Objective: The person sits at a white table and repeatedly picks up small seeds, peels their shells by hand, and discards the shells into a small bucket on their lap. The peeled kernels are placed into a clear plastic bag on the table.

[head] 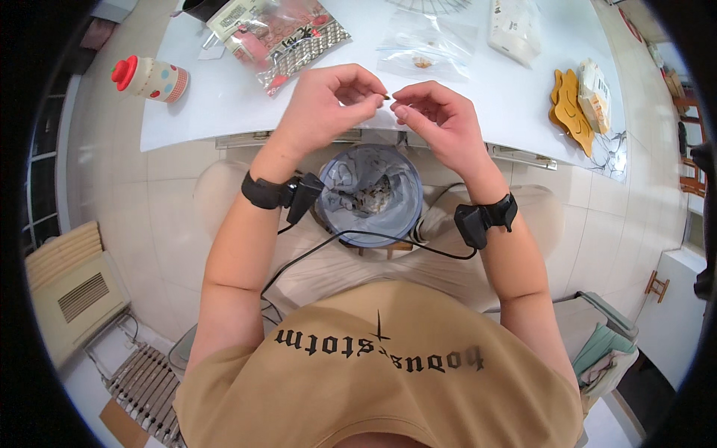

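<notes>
Just above the near edge of the white table (224, 120), both my hands are raised close together. My left hand (336, 103) pinches a small dark piece (386, 97) between thumb and forefinger; it is too small to name for sure. My right hand (442, 115) is curled a little to the right of it, its thumb and forefinger tips close together. Whether anything sits between those tips is not clear. Below the hands, between my knees, stands a blue-rimmed bin (415, 215) with a plastic liner and small pale and brown scraps inside.
On the table are a printed food bag (280, 36), a clear zip bag (425, 56) with brown bits, a cream cup with red lid (154, 79), a tissue pack (514, 31), yellow wavy mats (568, 109) and a small white pack (594, 95). A black cable (358, 232) links my wrist devices.
</notes>
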Motion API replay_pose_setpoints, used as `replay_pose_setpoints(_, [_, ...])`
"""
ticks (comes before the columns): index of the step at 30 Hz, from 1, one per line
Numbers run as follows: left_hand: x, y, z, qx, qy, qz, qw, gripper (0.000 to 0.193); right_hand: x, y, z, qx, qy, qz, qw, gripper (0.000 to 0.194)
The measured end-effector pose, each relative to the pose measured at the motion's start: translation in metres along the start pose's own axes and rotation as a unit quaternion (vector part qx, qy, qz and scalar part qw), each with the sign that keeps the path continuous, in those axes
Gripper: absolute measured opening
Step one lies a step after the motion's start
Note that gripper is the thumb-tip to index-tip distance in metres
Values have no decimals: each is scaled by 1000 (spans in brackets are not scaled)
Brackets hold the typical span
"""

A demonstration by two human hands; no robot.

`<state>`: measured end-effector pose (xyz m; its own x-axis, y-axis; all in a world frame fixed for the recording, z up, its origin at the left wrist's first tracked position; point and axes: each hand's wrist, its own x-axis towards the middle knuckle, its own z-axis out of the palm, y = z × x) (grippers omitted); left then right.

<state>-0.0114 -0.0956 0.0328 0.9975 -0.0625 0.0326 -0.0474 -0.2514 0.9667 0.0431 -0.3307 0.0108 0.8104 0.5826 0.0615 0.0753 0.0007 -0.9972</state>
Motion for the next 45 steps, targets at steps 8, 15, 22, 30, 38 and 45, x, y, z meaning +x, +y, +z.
replay_pose_setpoints(8, [-2,0,20,-53,0,11,999,17,3,2,-5,107,-6,46,993,13])
replay_pose_setpoints(15, [1,-14,30,-184,28,-17,982,16,2,-2,-3,139,14,73,988,13])
replay_pose_setpoints(22, [-1,-14,40,-132,64,36,989,16,-1,1,6,52,62,1,997,11])
replay_pose_setpoints(30, [0,-14,47,-226,72,6,972,17,-5,-4,15,-265,167,-227,922,9])
replay_pose_setpoints(38, [-1,-18,50,-212,91,10,973,15,-3,-4,14,-304,155,-282,897,13])
replay_pose_setpoints(45, [-3,-15,51,-202,98,25,974,15,-4,-5,15,-299,160,-273,900,12])
